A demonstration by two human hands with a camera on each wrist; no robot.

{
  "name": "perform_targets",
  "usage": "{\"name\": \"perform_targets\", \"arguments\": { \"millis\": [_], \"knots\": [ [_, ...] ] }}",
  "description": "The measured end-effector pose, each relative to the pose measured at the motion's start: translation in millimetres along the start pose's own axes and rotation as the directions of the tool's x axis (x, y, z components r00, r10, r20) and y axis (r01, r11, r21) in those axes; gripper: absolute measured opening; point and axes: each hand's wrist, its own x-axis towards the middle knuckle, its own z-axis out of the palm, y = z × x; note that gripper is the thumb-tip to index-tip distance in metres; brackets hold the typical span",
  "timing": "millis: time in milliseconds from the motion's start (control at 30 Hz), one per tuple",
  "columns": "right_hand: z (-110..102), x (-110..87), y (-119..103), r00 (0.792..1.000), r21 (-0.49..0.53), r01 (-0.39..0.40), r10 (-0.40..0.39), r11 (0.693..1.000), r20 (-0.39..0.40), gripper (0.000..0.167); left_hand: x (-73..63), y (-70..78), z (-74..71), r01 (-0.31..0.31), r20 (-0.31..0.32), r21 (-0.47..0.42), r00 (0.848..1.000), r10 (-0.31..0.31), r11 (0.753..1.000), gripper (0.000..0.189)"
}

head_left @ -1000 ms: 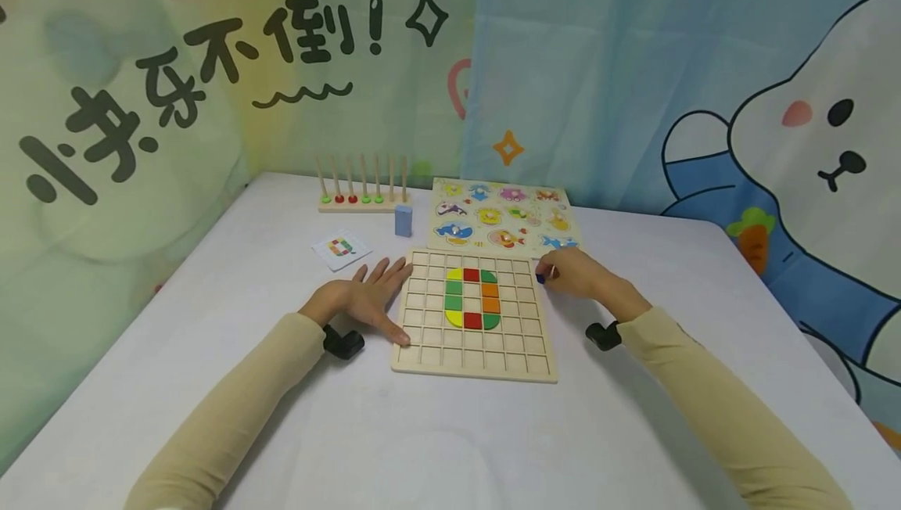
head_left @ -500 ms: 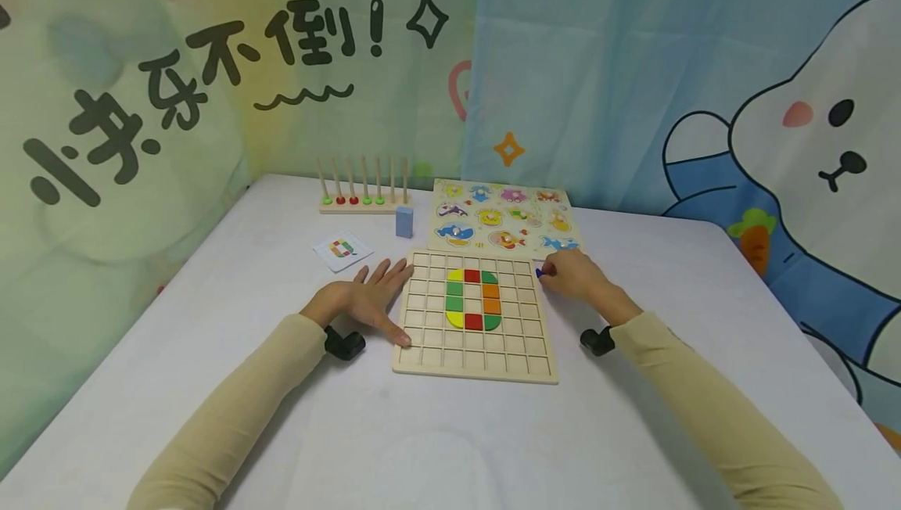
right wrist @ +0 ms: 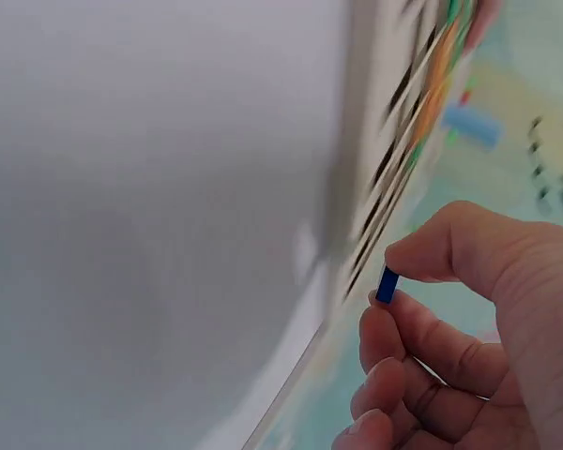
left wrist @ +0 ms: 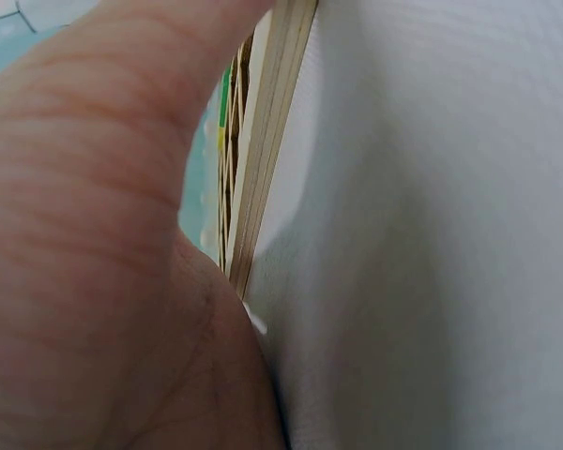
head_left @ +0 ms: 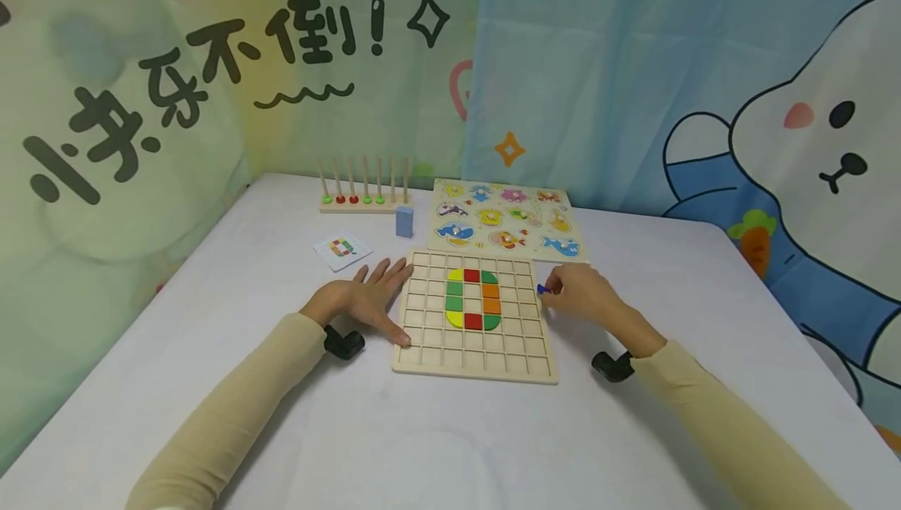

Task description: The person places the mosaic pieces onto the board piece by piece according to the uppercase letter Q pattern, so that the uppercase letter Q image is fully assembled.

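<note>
A wooden grid board (head_left: 436, 353) lies on the white table, with red, green, yellow and orange pieces (head_left: 473, 321) set in its cells as a ring. My left hand (head_left: 362, 303) rests against the board's left edge, fingers spread and thumb on its rim. Beyond the board's right edge, my right hand (head_left: 579, 291) pinches a small dark blue piece (right wrist: 387, 285) between thumb and forefinger. In the right wrist view the other fingers curl loosely below it. The piece's full outline is partly covered by the fingertips.
A pattern card (head_left: 342, 250) lies left of the board. Behind stand a blue block (head_left: 404, 222) and a peg rack (head_left: 364, 208) with green and red beads. An animal puzzle board (head_left: 503, 217) lies just behind the grid board. Printed curtains hang behind the table.
My right hand, still pinching the blue piece, has shifted slightly toward me and right over the last half second. The left hand and the board have stayed in place.
</note>
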Motion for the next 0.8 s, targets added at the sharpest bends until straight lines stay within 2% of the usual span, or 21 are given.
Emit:
{"name": "perform_targets", "arguments": {
  "millis": [167, 333, 500, 800],
  "knots": [
    [13, -27.2, -33, 0.998, 0.063, 0.056, -0.057, 0.996, 0.013, 0.014, -1.1, 1.4, -0.9, -0.002, -0.007, 0.002, 1.0, 0.002, 1.0, 0.131],
    [26, -44.9, -62, 0.994, 0.105, 0.099, -0.104, 0.99, 0.042, 0.009, 1.0, 0.3, 0.0, 0.007, -0.006, 0.001, 1.0, -0.007, 1.0, 0.133],
    [32, -46.5, -77, 0.993, 0.093, 0.102, -0.108, 0.99, 0.052, 0.008, 0.9, 0.6, 0.9, 0.008, -0.007, -0.006, 1.0, -0.008, 1.0, 0.134],
    [33, -39.9, -85, 0.995, 0.062, 0.05, -0.055, 0.997, 0.079, 0.009, 7.0, -6.7, 3.0, 0.003, -0.008, -0.009, 1.0, -0.003, 1.0, 0.135]
  ]
}}
